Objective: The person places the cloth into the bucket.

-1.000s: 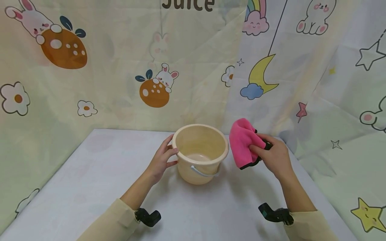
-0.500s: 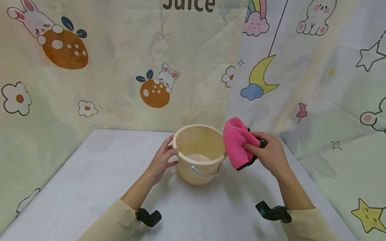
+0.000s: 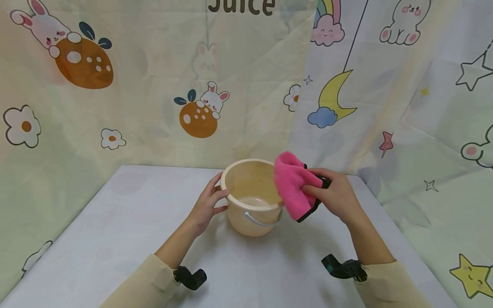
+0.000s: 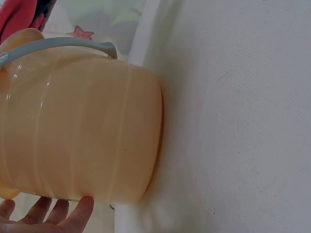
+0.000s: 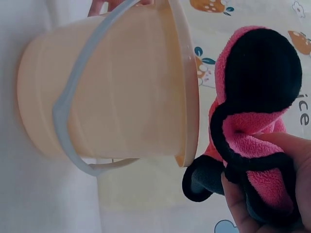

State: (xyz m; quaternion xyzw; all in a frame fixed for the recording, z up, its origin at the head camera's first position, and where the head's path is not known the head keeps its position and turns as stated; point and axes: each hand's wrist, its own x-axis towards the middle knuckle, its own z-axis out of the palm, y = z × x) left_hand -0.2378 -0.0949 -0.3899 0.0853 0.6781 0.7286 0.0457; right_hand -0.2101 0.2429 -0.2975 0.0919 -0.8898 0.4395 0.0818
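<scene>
A cream plastic bucket [image 3: 252, 222] stands upright on the white table, its pale grey handle [image 3: 256, 220] hanging down the front. At its left side, my left hand [image 3: 206, 205] rests with spread fingers against the wall near the rim; in the left wrist view several fingertips [image 4: 86, 204] touch the bucket's side. My right hand [image 3: 337, 194] pinches a folded pink cloth [image 3: 294, 184] with black edging between thumb and fingers. The cloth is held up at the bucket's right rim and overlaps it in the head view. In the right wrist view, the bunched cloth [image 5: 262, 131] shows fuzzy pink and black faces.
A white-covered table [image 3: 127, 222] lies under the bucket. Behind it hangs a printed backdrop [image 3: 146, 98] with rabbits, fruit and flowers. Black wrist-worn cameras sit at the left cuff [image 3: 190, 278] and the right cuff [image 3: 343, 268].
My right hand has moved left with the pink cloth, from beside the bucket to overlapping its right rim. The left hand and the bucket have stayed in place.
</scene>
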